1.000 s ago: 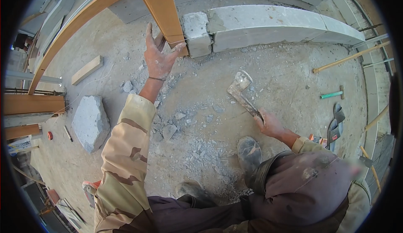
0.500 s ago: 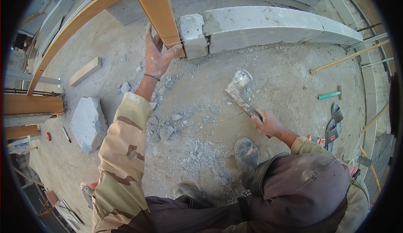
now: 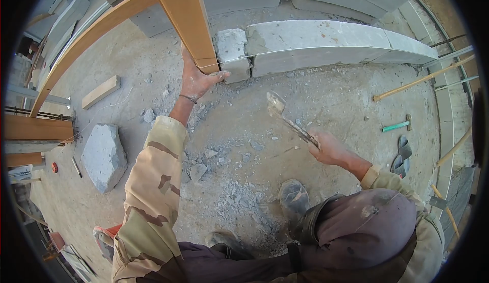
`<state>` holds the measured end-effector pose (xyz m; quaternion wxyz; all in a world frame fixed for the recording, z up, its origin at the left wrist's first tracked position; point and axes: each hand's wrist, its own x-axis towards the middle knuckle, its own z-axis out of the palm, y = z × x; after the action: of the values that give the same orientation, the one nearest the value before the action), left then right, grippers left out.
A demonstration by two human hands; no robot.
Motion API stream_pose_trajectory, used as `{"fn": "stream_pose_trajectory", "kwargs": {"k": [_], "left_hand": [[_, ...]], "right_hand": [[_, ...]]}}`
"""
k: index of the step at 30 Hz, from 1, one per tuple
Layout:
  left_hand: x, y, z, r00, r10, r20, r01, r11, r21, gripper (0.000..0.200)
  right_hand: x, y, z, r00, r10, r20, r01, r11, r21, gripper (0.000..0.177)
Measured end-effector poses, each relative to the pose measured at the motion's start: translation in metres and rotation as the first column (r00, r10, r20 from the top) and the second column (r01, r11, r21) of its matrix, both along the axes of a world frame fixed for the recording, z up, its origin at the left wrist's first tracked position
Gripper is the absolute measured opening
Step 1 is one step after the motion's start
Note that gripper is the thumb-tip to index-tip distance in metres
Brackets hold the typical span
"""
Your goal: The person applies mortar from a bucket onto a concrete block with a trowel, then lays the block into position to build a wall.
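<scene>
My left hand (image 3: pixel 196 76) grips the lower end of an upright orange-brown wooden door frame (image 3: pixel 186 18), thumb at its front right and fingers mostly hidden behind it. Right beside the frame stands a rough grey block piece (image 3: pixel 233 52), joined to a row of pale blocks (image 3: pixel 316 41). A thin string crosses the frame and blocks. In my right hand (image 3: pixel 331 148) is a hatchet (image 3: pixel 293 122) with a dusty, whitened head, held above the floor and apart from the blocks.
Rubble (image 3: pixel 204 166) lies between my arms. A large broken block (image 3: pixel 104 155) and a short wooden piece (image 3: pixel 101 92) are at left. On the right are a green-handled hammer (image 3: pixel 396 126), sandals (image 3: pixel 402 155) and a wooden pole (image 3: pixel 423 78).
The hatchet has turned in my right hand, its head moving left and showing narrower. My left hand has closed more around the frame's lower end. The view has shifted slightly.
</scene>
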<state>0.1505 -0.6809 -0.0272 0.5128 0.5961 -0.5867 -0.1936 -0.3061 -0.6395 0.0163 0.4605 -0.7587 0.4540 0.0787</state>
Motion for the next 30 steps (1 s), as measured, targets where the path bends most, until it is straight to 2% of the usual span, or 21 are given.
{"fn": "stream_pose_trajectory", "kwargs": {"k": [1, 2, 3, 4, 5, 6, 7, 9, 11, 13, 15, 16, 18, 19, 22, 25, 27, 28, 30], "left_hand": [[0.001, -0.003, -0.007, 1.000, 0.002, -0.001, -0.002, 1.000, -0.001, 0.117], [0.001, -0.005, -0.014, 1.000, -0.002, -0.006, 0.002, 1.000, 0.027, 0.110], [0.002, -0.007, -0.018, 1.000, -0.007, -0.011, 0.008, 0.998, 0.054, 0.103], [0.001, -0.007, -0.018, 1.000, -0.008, -0.010, 0.008, 0.999, 0.054, 0.103], [-0.001, -0.006, -0.018, 0.996, -0.020, -0.091, 0.029, 0.996, 0.090, 0.105], [-0.002, -0.006, -0.020, 0.985, -0.031, -0.171, 0.053, 0.991, 0.126, 0.107], [-0.003, -0.006, -0.021, 0.985, -0.035, -0.168, 0.057, 0.990, 0.127, 0.107], [-0.005, -0.004, -0.023, 0.970, -0.015, -0.244, 0.048, 0.990, 0.129, 0.098], [-0.010, -0.001, -0.023, 0.981, 0.022, -0.192, 0.002, 0.993, 0.119, 0.095], [-0.013, -0.001, -0.024, 0.988, 0.062, -0.141, -0.047, 0.993, 0.105, 0.093], [-0.013, 0.001, -0.026, 0.960, 0.068, -0.273, -0.019, 0.984, 0.176, 0.094], [-0.012, 0.002, -0.027, 0.960, 0.069, -0.271, -0.020, 0.983, 0.180, 0.094], [-0.011, 0.002, -0.030, 0.989, 0.110, -0.095, -0.091, 0.979, 0.181, 0.093], [-0.010, 0.002, -0.031, 0.989, 0.112, -0.095, -0.093, 0.979, 0.183, 0.093], [-0.009, 0.003, -0.038, 0.993, 0.110, -0.041, -0.101, 0.976, 0.191, 0.091], [-0.008, 0.001, -0.042, 0.993, 0.115, 0.022, -0.117, 0.987, 0.112, 0.090], [-0.006, 0.002, -0.045, 0.971, 0.108, 0.211, -0.134, 0.984, 0.113, 0.089], [-0.006, 0.002, -0.045, 0.971, 0.110, 0.212, -0.136, 0.984, 0.115, 0.089], [-0.007, 0.002, -0.046, 0.936, 0.137, 0.324, -0.167, 0.984, 0.066, 0.087]], "right_hand": [[0.004, -0.012, 0.012, 0.953, 0.228, -0.199, -0.293, 0.862, -0.415, 0.033], [0.012, -0.026, 0.021, 0.953, 0.229, -0.199, -0.294, 0.861, -0.416, 0.033], [0.023, -0.041, 0.030, 0.973, 0.177, -0.148, -0.226, 0.861, -0.455, 0.035], [0.032, -0.056, 0.033, 0.988, 0.124, -0.096, -0.155, 0.858, -0.490, 0.037], [0.039, -0.071, 0.029, 0.988, 0.121, -0.096, -0.153, 0.859, -0.490, 0.037], [0.044, -0.086, 0.023, 0.972, 0.166, -0.169, -0.229, 0.844, -0.486, 0.037], [0.049, -0.096, 0.019, 0.948, 0.209, -0.240, -0.303, 0.825, -0.477, 0.037], [0.058, -0.108, 0.015, 0.946, 0.257, -0.199, -0.322, 0.826, -0.463, 0.041], [0.066, -0.117, 0.014, 0.938, 0.310, -0.158, -0.347, 0.823, -0.450, 0.046], [0.072, -0.125, 0.014, 0.858, 0.466, -0.216, -0.505, 0.690, -0.518, 0.051], [0.079, -0.135, 0.016, 0.871, 0.444, -0.210, -0.486, 0.712, -0.508, 0.049], [0.082, -0.140, 0.017, 0.883, 0.420, -0.208, -0.466, 0.733, -0.495, 0.046], [0.086, -0.149, 0.019, 0.911, 0.373, -0.174, -0.408, 0.767, -0.495, 0.045], [0.088, -0.152, 0.021, 0.936, 0.323, -0.143, -0.350, 0.796, -0.495, 0.044], [0.089, -0.150, 0.027, 0.911, 0.367, -0.187, -0.410, 0.775, -0.481, 0.043], [0.090, -0.159, 0.028, 0.886, 0.389, -0.253, -0.463, 0.785, -0.412, 0.048], [0.091, -0.157, 0.028, 0.894, 0.372, -0.249, -0.445, 0.800, -0.402, 0.048], [0.092, -0.157, 0.029, 0.902, 0.353, -0.247, -0.427, 0.813, -0.396, 0.047], [0.093, -0.160, 0.038, 0.890, 0.386, -0.242, -0.454, 0.797, -0.398, 0.047]]}}
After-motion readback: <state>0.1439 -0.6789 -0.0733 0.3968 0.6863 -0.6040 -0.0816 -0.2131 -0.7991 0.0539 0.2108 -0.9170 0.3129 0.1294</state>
